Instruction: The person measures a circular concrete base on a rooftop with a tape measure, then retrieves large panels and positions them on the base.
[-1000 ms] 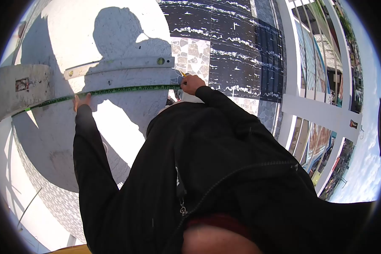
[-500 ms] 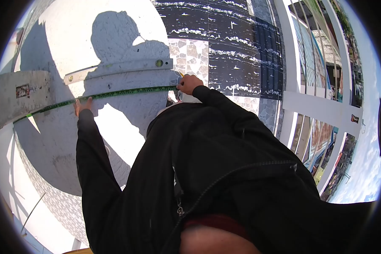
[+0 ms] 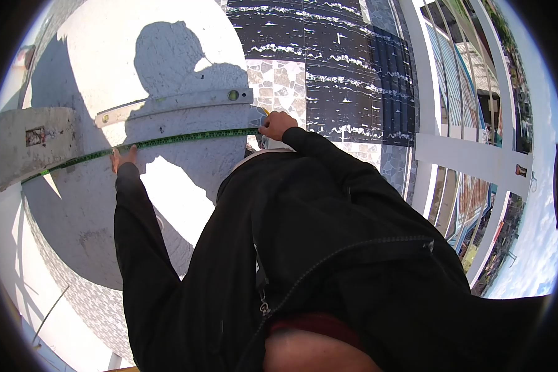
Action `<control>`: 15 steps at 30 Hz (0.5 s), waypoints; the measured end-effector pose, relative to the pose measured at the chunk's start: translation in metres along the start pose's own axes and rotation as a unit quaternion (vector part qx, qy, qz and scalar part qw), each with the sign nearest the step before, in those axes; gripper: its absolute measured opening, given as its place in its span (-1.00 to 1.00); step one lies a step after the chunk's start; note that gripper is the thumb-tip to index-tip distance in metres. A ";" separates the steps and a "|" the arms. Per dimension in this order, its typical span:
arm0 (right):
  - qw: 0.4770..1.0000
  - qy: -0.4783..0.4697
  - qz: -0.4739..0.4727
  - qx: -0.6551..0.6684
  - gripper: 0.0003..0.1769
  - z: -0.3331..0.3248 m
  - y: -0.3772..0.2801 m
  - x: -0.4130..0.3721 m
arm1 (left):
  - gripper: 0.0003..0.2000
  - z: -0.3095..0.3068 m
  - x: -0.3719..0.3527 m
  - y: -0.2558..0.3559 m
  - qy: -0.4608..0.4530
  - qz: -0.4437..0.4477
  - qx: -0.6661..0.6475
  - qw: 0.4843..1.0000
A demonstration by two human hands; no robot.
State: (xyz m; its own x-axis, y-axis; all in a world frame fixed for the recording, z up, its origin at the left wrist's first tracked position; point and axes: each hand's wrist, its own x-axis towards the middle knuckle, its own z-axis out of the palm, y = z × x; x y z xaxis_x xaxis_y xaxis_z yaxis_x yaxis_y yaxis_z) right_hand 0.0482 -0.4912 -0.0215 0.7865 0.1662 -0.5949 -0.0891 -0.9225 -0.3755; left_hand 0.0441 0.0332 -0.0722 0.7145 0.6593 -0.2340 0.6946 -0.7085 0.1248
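Green measuring tape (image 3: 195, 135) runs along the shaded part of the pale surface (image 3: 105, 56), from beside the grey block (image 3: 56, 149) on the left of the view to the right hand (image 3: 280, 126). We log the step as holding the tape out along a line, probably to take or mark a length; that's our judgement. Left hand (image 3: 125, 159) is partly open, thumb and fingers apart, fingertips touching the tape's near edge; we'd call it steadying, not gripping. Right hand is curled closed where the tape ends for us, with a thin yellow stick (image 3: 266, 111), maybe a pencil, poking out above the fingers. We take it to have hold of both; its inner side is hidden, so we can't tell whether a tape case sits in the palm.

As we judge it, the next move calls for the tape flat and straight under the left fingers and a steady right end, so a reading or a pencil mark comes out true. Main risk we see: tape bowing or slipping sideways. We can't make out how the far end is fixed, nor any figures on it.

Spirit level (image 3: 186, 101) lies apart from the tape, just beyond it and roughly in line with it, touched by neither of our hands.

Containers: we spot none. Nearest thing is a rectangular recess (image 3: 35, 136) in the grey block; what's inside is too small to tell
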 end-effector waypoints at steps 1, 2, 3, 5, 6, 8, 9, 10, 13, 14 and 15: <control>1.000 0.001 0.000 0.000 -0.63 0.000 0.000 0.000 | -0.02 0.000 0.000 0.000 0.000 0.001 0.000 1.000; 1.000 0.005 0.002 -0.001 -0.63 0.000 -0.001 -0.001 | -0.01 0.001 0.001 0.000 0.001 0.001 0.005 1.000; 1.000 0.010 0.003 -0.001 -0.63 0.000 -0.002 -0.001 | -0.01 0.002 0.003 -0.001 0.002 0.002 0.010 1.000; 1.000 0.012 0.000 -0.002 -0.63 0.001 -0.003 -0.002 | 0.00 0.003 0.004 -0.001 0.001 -0.001 0.011 1.000; 1.000 0.014 -0.004 -0.004 -0.64 0.000 -0.003 -0.003 | 0.00 0.003 0.004 0.000 0.000 -0.005 0.012 1.000; 1.000 0.022 -0.007 -0.003 -0.64 0.001 -0.004 -0.004 | -0.02 0.004 0.004 0.001 0.003 -0.011 0.010 1.000; 0.999 0.031 -0.011 -0.001 -0.65 0.001 -0.004 -0.005 | -0.05 0.004 0.005 0.001 0.006 -0.016 0.007 1.000; 0.999 0.031 -0.010 -0.001 -0.65 0.002 -0.005 -0.005 | -0.05 0.004 0.005 0.001 0.006 -0.015 0.008 1.000; 0.999 0.038 -0.016 -0.003 -0.66 0.006 -0.005 0.001 | -0.06 0.017 0.018 -0.012 0.016 0.000 -0.008 1.000; 0.999 0.039 -0.022 -0.002 -0.66 0.007 -0.008 0.000 | -0.05 0.018 0.021 -0.014 0.022 0.005 -0.008 1.000; 0.999 0.039 -0.027 0.000 -0.67 0.007 -0.009 -0.001 | -0.03 0.020 0.023 -0.016 0.028 0.010 -0.008 1.000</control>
State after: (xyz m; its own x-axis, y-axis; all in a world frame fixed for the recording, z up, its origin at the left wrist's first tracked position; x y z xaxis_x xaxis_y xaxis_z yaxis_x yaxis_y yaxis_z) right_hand 0.0440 -0.4806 -0.0221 0.8358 0.1884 -0.5157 -0.0442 -0.9131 -0.4052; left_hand 0.0480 0.0548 -0.0994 0.7311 0.6588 -0.1777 0.6815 -0.7176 0.1434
